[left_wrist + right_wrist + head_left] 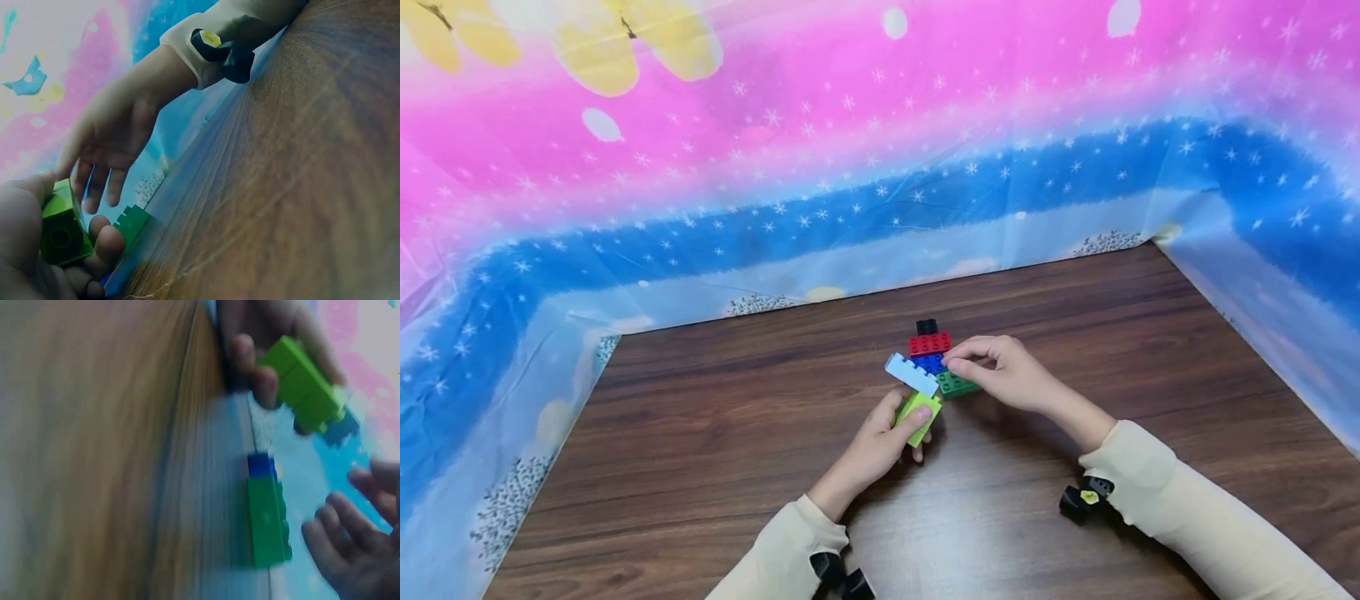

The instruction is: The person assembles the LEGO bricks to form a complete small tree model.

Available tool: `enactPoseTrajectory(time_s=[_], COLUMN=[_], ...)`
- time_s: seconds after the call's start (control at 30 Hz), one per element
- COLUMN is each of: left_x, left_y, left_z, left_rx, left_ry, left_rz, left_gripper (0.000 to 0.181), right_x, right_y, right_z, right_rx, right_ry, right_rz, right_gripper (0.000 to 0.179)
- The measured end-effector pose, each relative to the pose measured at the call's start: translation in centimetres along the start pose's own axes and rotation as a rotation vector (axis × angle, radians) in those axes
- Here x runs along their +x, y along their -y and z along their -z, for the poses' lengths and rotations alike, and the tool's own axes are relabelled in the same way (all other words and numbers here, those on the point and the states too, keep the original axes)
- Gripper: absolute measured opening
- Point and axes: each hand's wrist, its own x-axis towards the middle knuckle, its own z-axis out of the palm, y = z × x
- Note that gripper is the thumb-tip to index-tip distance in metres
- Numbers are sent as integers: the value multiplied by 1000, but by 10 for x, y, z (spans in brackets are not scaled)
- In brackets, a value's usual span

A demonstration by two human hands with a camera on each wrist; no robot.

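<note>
My left hand (877, 437) grips joined lime-green toy building bricks (914, 427), thumb on top and fingers underneath. A light blue brick (910, 375) is fixed to their far end at an angle, studs facing away. In the right wrist view the lime bricks (300, 381) show as a stack held off the table. My right hand (1011, 375) hovers just right of the light blue brick, its fingers loosely bent with nothing between them. Beneath and beyond the hands lie a green brick (957, 386), a blue brick (928, 364), a red brick (930, 343) and a black brick (927, 327), in a row.
The bricks are on a dark brown wooden table (700, 433). A pink and blue patterned cloth (850, 175) hangs along its back and sides. Black camera mounts are strapped at both sleeve cuffs, the right mount (1084, 498) close over the table.
</note>
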Motion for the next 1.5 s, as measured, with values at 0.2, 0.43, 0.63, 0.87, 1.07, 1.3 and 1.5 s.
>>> enactPoseTrajectory(time_s=[0.2,0.43,0.63,0.87,1.07,1.3,1.5], left_x=[-3,-1,0,-2,0,0,-2], left_y=[-2,-2,-1,-1,-1,-3,-3], left_z=[0,-1,-1,0,0,0,-2], left_rx=[-47,-75,-44,19,52,56,32], left_ry=[-26,-19,-63,-122,-106,-86,-90], left_rz=[23,13,26,32,31,48,31], left_gripper=[40,39,36,25,26,28,25], right_x=[-3,-5,-6,-3,0,-2,-4], right_y=[-4,2,4,-5,-9,-7,-6], right_z=[4,2,3,7,12,4,-2], right_rx=[-340,-483,-441,-125,207,251,287], right_ry=[36,142,265,281,343,393,398], right_rz=[-42,-48,-46,-114,-243,-180,-156], right_gripper=[21,21,29,39,51,48,46])
